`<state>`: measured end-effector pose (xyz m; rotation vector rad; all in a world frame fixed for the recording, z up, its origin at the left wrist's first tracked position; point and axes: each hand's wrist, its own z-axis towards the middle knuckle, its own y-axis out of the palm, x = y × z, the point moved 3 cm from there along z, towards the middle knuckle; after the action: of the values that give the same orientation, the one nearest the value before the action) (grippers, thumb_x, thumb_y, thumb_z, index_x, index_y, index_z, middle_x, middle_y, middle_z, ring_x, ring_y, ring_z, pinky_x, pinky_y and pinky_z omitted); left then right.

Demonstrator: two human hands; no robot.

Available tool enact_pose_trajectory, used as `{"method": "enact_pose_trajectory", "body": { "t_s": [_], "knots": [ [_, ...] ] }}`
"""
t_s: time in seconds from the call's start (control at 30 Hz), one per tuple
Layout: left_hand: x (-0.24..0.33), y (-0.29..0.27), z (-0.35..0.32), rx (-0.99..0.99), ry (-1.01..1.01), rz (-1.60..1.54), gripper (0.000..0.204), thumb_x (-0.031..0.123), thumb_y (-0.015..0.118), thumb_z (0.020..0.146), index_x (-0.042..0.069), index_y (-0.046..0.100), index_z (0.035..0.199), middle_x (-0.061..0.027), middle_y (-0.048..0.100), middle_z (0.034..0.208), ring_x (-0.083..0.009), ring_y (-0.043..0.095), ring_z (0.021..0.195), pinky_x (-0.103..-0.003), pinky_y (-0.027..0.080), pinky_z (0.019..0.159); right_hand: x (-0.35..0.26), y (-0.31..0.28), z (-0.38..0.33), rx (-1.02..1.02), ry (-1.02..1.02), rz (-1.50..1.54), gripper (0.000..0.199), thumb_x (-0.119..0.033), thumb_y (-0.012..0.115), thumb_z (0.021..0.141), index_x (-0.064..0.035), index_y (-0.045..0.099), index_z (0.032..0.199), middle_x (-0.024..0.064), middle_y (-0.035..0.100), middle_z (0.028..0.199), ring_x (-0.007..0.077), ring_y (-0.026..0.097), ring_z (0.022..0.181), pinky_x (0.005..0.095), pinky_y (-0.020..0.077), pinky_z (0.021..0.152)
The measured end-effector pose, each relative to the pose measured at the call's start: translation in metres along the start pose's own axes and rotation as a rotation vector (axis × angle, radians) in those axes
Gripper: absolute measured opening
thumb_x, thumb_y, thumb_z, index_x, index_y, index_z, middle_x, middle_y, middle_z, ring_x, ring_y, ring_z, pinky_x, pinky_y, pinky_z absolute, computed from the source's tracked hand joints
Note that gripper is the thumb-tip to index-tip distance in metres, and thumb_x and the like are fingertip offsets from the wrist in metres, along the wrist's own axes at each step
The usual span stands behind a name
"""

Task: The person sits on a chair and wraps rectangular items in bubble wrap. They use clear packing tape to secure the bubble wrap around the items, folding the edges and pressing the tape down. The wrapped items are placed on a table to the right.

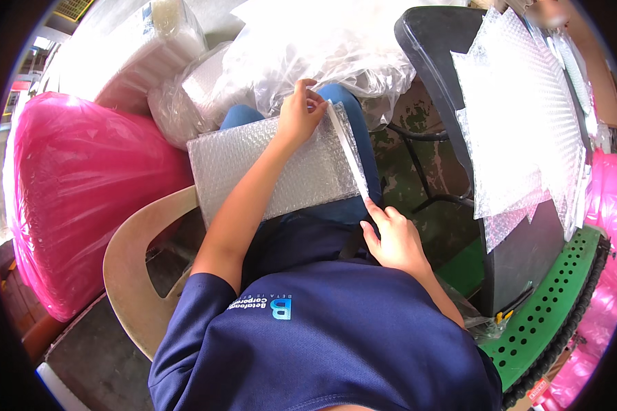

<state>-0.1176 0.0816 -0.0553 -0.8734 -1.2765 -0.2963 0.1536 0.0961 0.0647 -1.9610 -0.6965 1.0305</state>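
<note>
A clear bubble-wrap sheet or pouch (pixel 253 157) lies flat across my lap. Along its right edge runs a narrow white strip (pixel 348 151). My left hand (pixel 300 115) is over the far part of the bubble wrap, its fingers curled and closed at the far end of the strip. At the near end, my right hand (pixel 399 241) rests its index fingertip on the strip, with the thumb held apart. Whether the strip is stuck down along its whole length cannot be made out.
A black chair (pixel 439 48) at right bears a stack of bubble-wrap pieces (pixel 521 130). Pink plastic-wrapped bulk (pixel 82 198) stands at left, beside a beige chair arm (pixel 127 253). Clear plastic bags (pixel 308 48) lie beyond my knees. A green perforated chair (pixel 541 315) is near right.
</note>
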Motion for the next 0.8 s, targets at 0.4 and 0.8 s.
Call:
{"method": "enact_pose_trajectory", "body": {
  "t_s": [0.4, 0.8],
  "knots": [
    [-0.0040, 0.0015, 0.0012, -0.010, -0.010, 0.006, 0.046, 0.009, 0.069, 0.083, 0.001, 0.046, 0.123, -0.0123, 0.070, 0.092, -0.0238, 0.069, 0.086, -0.033, 0.055, 0.075, -0.0007, -0.0001, 0.0023, -0.061, 0.062, -0.034, 0.049, -0.026, 0.057, 0.092, 0.0008, 0.054, 0.133, 0.0204, 0.060, 0.083, 0.0352, 0.066, 0.066, 0.0445, 0.0553, 0.062],
    [-0.0099, 0.0031, 0.0048, 0.013, -0.054, 0.013, 0.057, 0.014, 0.074, 0.081, -0.005, 0.045, 0.126, -0.0138, 0.069, 0.092, -0.0240, 0.069, 0.087, -0.034, 0.056, 0.077, -0.0014, 0.0014, 0.0017, -0.045, 0.125, -0.024, 0.046, -0.026, 0.063, 0.090, -0.0062, 0.057, 0.131, 0.0186, 0.057, 0.078, 0.0355, 0.064, 0.068, 0.0445, 0.0523, 0.065]
  ]
}}
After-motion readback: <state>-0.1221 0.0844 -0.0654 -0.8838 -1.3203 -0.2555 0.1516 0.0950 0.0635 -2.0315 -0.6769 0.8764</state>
